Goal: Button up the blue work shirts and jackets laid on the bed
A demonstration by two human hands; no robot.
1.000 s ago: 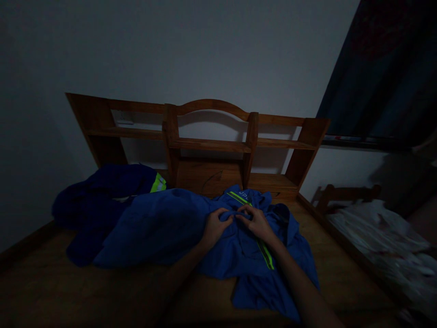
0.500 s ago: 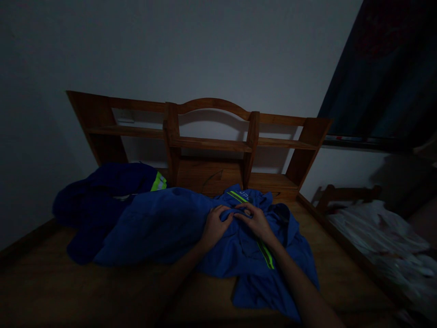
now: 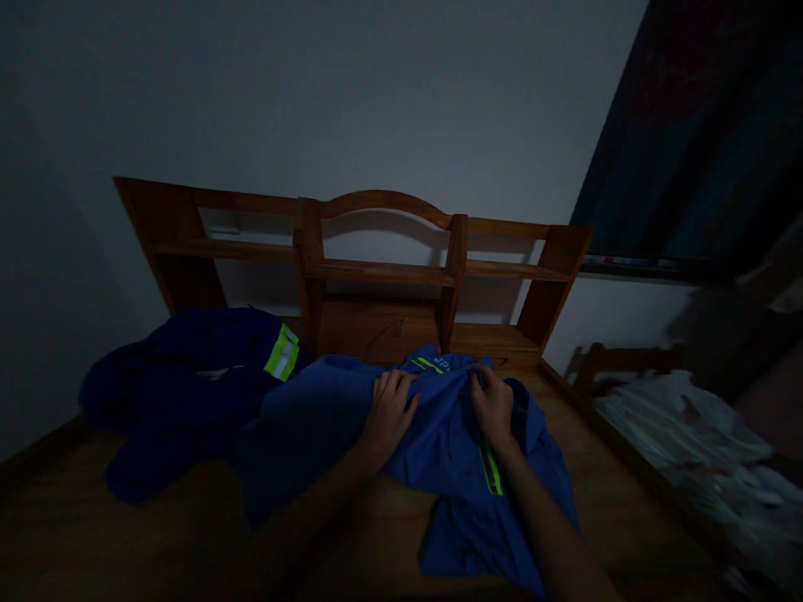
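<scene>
A blue work jacket (image 3: 432, 426) with yellow-green reflective strips and pale letters lies rumpled on the wooden desktop. My right hand (image 3: 493, 405) pinches a raised fold of its cloth near the lettering. Left of that, my left hand (image 3: 387, 411) rests palm down on the same garment, fingers over the cloth and thumb apart. Between the two hands the fabric is drawn fairly smooth. A darker blue garment (image 3: 181, 393) with a yellow-green and silver band is heaped at the left, touching the jacket's left part. Dim light hides detail in the folds.
A wooden shelf unit (image 3: 382, 270) stands along the back of the desktop (image 3: 376, 535) against a pale wall. Beyond the desk's right edge lie whitish plastic bags (image 3: 683, 418) near a wooden chair back (image 3: 633, 358). A dark curtain (image 3: 677, 142) hangs at upper right.
My hands were close together at one fold and are now apart, the right one farther right. The jacket's left part has shifted right, baring more of the darker garment.
</scene>
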